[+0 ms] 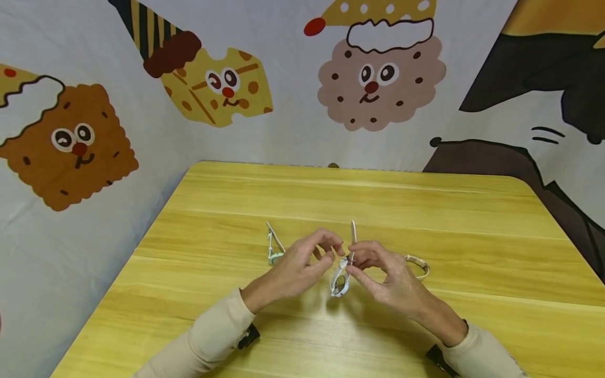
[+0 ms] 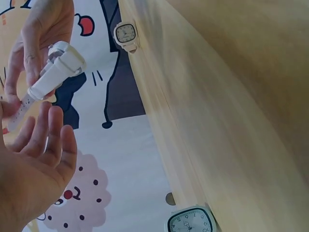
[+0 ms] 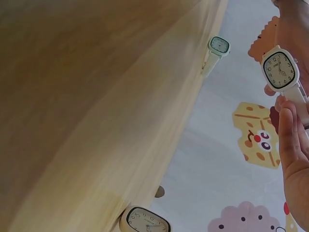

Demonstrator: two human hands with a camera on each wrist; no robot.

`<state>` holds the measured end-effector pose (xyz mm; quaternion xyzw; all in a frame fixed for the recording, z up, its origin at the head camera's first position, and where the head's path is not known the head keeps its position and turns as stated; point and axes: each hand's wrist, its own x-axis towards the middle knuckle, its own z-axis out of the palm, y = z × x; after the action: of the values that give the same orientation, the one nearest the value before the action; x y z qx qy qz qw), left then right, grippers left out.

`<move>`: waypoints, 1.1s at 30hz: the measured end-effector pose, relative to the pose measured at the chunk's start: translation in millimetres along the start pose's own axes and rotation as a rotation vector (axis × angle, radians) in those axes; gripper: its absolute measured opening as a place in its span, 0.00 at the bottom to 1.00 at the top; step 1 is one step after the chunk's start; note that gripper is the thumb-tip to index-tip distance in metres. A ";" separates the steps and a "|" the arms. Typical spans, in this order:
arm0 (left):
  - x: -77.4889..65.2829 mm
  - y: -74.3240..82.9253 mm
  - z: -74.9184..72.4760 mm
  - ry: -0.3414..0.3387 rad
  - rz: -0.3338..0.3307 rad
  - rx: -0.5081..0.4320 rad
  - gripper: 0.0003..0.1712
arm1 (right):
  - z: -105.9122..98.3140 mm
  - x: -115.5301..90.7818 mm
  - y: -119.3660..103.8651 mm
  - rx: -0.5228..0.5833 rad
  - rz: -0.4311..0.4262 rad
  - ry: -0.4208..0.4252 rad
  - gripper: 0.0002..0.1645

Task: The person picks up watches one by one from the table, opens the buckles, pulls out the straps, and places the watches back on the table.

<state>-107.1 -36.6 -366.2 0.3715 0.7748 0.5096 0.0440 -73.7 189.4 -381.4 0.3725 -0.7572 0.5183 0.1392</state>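
Note:
A white wristwatch (image 1: 339,283) is held above the table, its strap bent into a loop and the perforated end sticking up. My right hand (image 1: 392,273) pinches the strap near the buckle between thumb and fingers. Close beside it on the left is my left hand (image 1: 302,262), its fingers loosely bent, the fingertips near the strap; no grip on it shows. In the right wrist view the dial of the white wristwatch (image 3: 280,70) faces the camera. The left wrist view shows the left hand (image 2: 38,164) with its palm turned up beneath the strap.
A pale green wristwatch (image 1: 275,257) stands on the wooden table (image 1: 189,273) behind the left hand. A cream wristwatch (image 1: 420,265) lies to the right, partly behind the right hand. A white cloth printed with cartoon figures (image 1: 293,142) hangs around the table's far and left edges.

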 end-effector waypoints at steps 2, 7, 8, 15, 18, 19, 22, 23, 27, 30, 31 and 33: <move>0.4 0.6 1.3 -0.019 -0.002 0.012 0.11 | 0.0 0.5 0.0 -0.007 -0.010 -0.009 0.26; 2.0 1.0 2.7 -0.032 0.025 0.042 0.12 | 0.0 2.1 -0.3 -0.052 -0.037 -0.027 0.21; 2.1 0.9 2.8 -0.030 0.030 0.038 0.12 | 0.2 2.4 -0.4 -0.061 -0.042 -0.027 0.22; -0.4 -1.4 3.5 -0.013 -0.009 -0.083 0.08 | 1.8 0.9 1.5 -0.047 -0.052 -0.007 0.33; -0.9 -1.4 3.0 -0.008 -0.009 -0.111 0.09 | 1.5 0.5 1.9 -0.026 -0.047 -0.003 0.38; -0.8 -1.2 2.6 -0.008 -0.008 -0.116 0.09 | 1.3 0.6 2.0 -0.023 -0.049 -0.001 0.40; 0.0 -0.6 2.0 -0.011 -0.006 -0.120 0.11 | 0.8 1.9 1.9 -0.023 -0.070 0.001 0.43; 0.3 -0.2 1.8 -0.011 -0.004 -0.119 0.11 | 0.6 2.4 2.0 -0.025 -0.083 0.006 0.44; 2.2 0.2 1.6 -0.009 0.024 -0.113 0.10 | 0.0 3.9 3.1 0.007 -0.116 0.035 0.51; 3.0 0.2 2.0 0.000 0.062 -0.102 0.08 | -0.5 3.5 3.1 0.053 -0.088 0.047 0.53; 3.0 0.0 2.4 0.003 0.074 -0.100 0.08 | -0.6 3.1 3.0 0.059 -0.074 0.047 0.53; 2.6 -0.9 3.1 0.010 0.094 -0.100 0.07 | -0.6 2.2 2.6 0.064 -0.048 0.041 0.50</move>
<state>-108.1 -32.8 -367.6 0.4022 0.7305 0.5509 0.0347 -77.2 189.6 -381.7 0.3839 -0.7281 0.5462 0.1552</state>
